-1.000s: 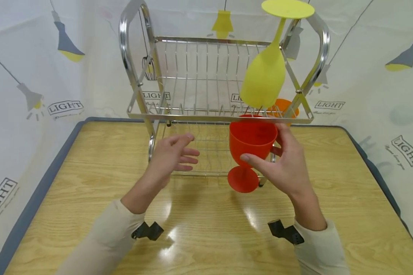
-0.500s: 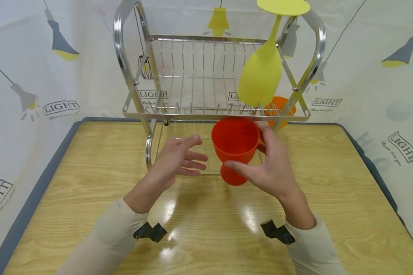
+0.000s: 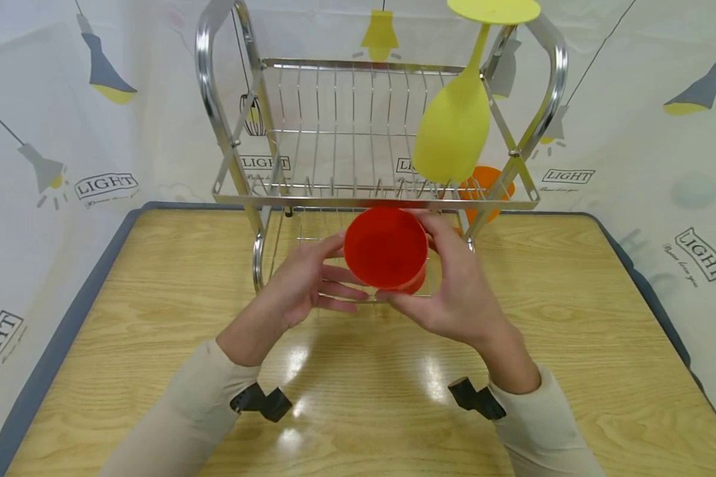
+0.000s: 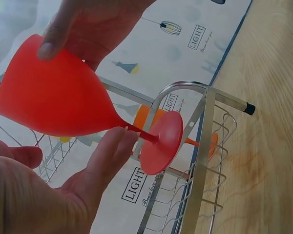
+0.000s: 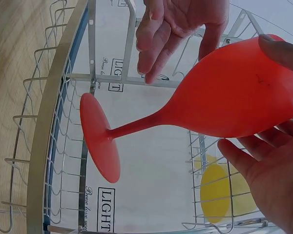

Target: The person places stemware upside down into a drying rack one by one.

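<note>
A red plastic wine glass [image 3: 386, 248] is held in front of the rack's lower tier, its open mouth towards the head camera. My right hand [image 3: 456, 285] grips the bowl from the right, thumb on the near side and fingers on the far side. My left hand [image 3: 295, 285] is at the bowl's left, thumb tip right at the rim, its other fingers stretched out loosely. In the left wrist view the stem and round foot of the wine glass [image 4: 58, 95] extend past the left fingertips. The right wrist view shows the left fingers beside the bowl.
A two-tier metal dish rack [image 3: 376, 203] stands on the wooden table [image 3: 358, 411]. On its upper tier at the right, a yellow wine glass [image 3: 453, 132] leans upside down. An orange glass [image 3: 485, 189] is behind the rack's right side. Patterned white sheeting surrounds the table.
My right hand has carried the red wine glass leftward and tipped its mouth more towards the head camera. The left hand has shifted slightly right, and its thumb now meets the rim.
</note>
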A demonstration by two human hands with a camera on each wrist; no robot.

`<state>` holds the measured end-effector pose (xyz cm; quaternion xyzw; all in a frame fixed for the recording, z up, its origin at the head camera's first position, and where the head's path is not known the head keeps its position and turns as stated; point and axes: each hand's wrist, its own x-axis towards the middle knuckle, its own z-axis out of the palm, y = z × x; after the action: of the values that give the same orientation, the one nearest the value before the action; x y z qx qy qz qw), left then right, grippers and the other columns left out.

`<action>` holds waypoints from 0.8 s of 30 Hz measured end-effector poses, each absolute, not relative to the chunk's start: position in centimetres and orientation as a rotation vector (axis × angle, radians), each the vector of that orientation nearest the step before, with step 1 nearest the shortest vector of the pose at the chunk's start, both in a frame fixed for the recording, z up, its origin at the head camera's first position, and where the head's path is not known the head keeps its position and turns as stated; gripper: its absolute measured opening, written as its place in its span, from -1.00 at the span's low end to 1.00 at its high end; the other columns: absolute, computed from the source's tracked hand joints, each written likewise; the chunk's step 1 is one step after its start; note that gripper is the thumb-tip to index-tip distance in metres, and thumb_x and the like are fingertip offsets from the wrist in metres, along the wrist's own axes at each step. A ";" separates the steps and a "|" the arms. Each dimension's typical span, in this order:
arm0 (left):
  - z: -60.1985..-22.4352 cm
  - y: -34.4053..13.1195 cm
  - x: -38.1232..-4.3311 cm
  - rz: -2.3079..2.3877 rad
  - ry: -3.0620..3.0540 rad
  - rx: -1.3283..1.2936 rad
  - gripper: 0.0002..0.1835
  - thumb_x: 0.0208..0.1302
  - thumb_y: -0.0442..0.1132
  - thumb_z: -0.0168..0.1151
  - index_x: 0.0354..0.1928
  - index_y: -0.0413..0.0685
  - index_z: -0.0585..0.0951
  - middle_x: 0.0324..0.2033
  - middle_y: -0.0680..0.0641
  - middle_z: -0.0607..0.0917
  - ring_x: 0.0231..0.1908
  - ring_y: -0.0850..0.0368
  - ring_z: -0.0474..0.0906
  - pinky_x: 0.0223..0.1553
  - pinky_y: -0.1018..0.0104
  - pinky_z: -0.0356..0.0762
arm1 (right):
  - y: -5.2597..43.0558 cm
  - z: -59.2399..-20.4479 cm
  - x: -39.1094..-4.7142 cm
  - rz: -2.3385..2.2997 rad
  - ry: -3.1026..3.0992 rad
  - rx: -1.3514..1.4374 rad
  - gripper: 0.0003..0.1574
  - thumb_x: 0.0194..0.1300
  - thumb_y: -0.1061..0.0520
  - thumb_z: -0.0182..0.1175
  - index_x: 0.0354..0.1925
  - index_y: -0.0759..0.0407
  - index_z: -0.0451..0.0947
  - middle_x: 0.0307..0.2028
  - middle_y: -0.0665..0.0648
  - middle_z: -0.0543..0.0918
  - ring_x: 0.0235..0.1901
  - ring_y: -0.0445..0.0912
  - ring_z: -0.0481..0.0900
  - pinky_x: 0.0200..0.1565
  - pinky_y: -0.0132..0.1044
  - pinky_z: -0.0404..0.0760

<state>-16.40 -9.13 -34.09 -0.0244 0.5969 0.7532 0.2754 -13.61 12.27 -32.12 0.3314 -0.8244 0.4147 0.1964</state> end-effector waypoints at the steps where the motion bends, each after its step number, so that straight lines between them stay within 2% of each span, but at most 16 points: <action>1: -34.1 -9.1 -16.4 2.028 1.589 -0.065 -0.51 0.47 0.04 -0.07 0.20 -0.16 0.48 -0.31 -0.20 0.77 -0.28 -0.21 0.73 -0.24 -0.14 0.64 | 12.3 -32.2 -13.6 1.152 -2.304 0.948 0.11 -0.20 0.18 0.57 0.29 0.34 0.26 0.16 0.21 0.51 0.11 0.05 0.49 0.05 -0.03 0.61; 5: -34.3 -9.0 -16.4 2.032 1.542 -0.074 -0.50 0.46 0.06 -0.07 0.21 -0.13 0.48 -0.39 -0.17 0.77 -0.41 -0.07 0.75 -0.29 -0.09 0.67 | 12.2 -32.4 -13.5 1.113 -2.285 1.045 0.12 -0.20 0.22 0.55 0.31 0.36 0.23 0.19 0.23 0.49 0.15 0.08 0.47 0.13 -0.04 0.57; 8: -34.4 -9.1 -16.4 2.028 1.525 -0.071 -0.51 0.45 0.10 -0.06 0.22 -0.05 0.47 -0.30 -0.16 0.76 -0.41 -0.07 0.75 -0.31 -0.06 0.69 | 12.1 -32.5 -13.4 1.084 -2.273 1.119 0.12 -0.19 0.25 0.53 0.31 0.36 0.21 0.21 0.25 0.47 0.18 0.09 0.45 0.14 -0.01 0.57; 12: -34.4 -9.2 -16.3 2.030 1.499 -0.049 -0.50 0.43 0.13 -0.04 0.22 0.00 0.47 -0.01 -0.17 0.63 -0.21 -0.19 0.71 -0.32 -0.08 0.68 | 11.9 -32.8 -13.3 1.004 -2.264 1.193 0.10 -0.17 0.25 0.51 0.30 0.35 0.20 0.24 0.27 0.44 0.24 0.11 0.39 0.13 0.01 0.57; 15: -34.4 -9.2 -16.3 2.036 1.477 -0.026 -0.50 0.42 0.12 -0.02 0.23 -0.02 0.46 0.12 -0.16 0.53 -0.07 -0.19 0.64 -0.33 -0.05 0.69 | 11.8 -33.1 -13.3 0.936 -2.263 1.222 0.06 -0.17 0.25 0.50 0.28 0.35 0.22 0.27 0.26 0.42 0.30 0.11 0.34 0.16 -0.01 0.55; 19: -34.3 -9.1 -16.2 2.081 1.422 -0.019 -0.54 0.43 0.04 0.00 0.22 -0.05 0.45 0.09 -0.14 0.53 -0.04 -0.12 0.60 -0.37 0.05 0.71 | 11.9 -33.4 -13.2 0.875 -2.280 1.223 0.05 -0.17 0.25 0.49 0.28 0.34 0.23 0.30 0.25 0.40 0.32 0.10 0.31 0.22 0.00 0.50; 24: -34.2 -9.0 -16.2 2.161 1.322 -0.037 -0.61 0.43 -0.02 0.03 0.14 -0.10 0.44 -0.02 -0.11 0.53 -0.11 -0.04 0.60 -0.36 0.14 0.72 | 12.0 -33.2 -13.0 0.832 -2.303 1.217 0.07 -0.18 0.29 0.48 0.29 0.33 0.20 0.33 0.27 0.35 0.34 0.12 0.29 0.21 0.04 0.50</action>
<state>-16.23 -8.99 -34.20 -0.0139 0.4980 0.8138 0.2992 -13.02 11.95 -33.17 0.4359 -0.8248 0.2979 0.2023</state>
